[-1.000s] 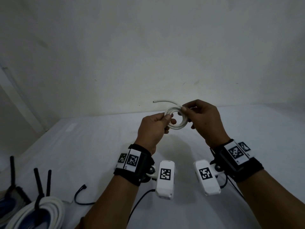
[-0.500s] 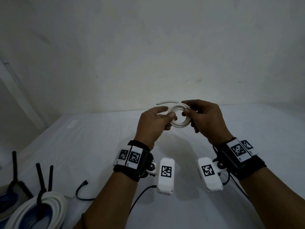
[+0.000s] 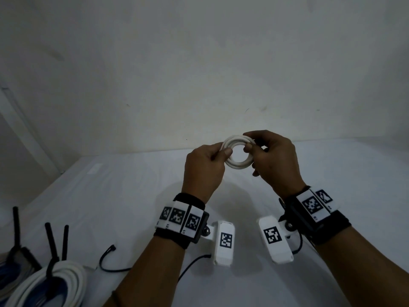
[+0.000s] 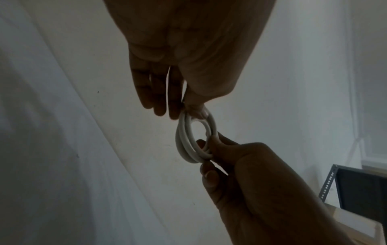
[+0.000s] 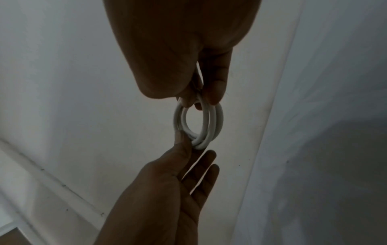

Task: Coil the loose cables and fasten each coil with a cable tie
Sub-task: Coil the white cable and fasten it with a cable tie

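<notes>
Head view: I hold a small white cable coil [image 3: 238,155] in the air above the white table [image 3: 132,196], near its far edge where it meets the wall [image 3: 199,63]. My left hand [image 3: 204,167] pinches the coil's left side between thumb and fingers. My right hand [image 3: 273,160] pinches the right side, thumb on the near face and fingers curled behind it. The coil's centre is open; its loops lie close together.

Open table surface lies around and below both hands, to the left, the right and on the near side. At the near left corner lie a larger white cable coil [image 3: 55,282] bound with a black cable tie [image 3: 52,247], its two tails standing upright, and a second bundle [image 3: 13,258], cut off by the frame edge, with one more upright black tail. A loose black cable tie [image 3: 106,260] lies just right of them.

Left wrist view: three left fingers [image 4: 155,92] extend straight beside the pinch; the coil [image 4: 188,142] shows about three turns. Right wrist view: the coil [image 5: 209,126] hangs between both hands [image 5: 188,49]. Both wrist views are dim. I cannot make out the cable's ends in any view. A dark metal frame [image 4: 360,190] is cut off at the far right.
</notes>
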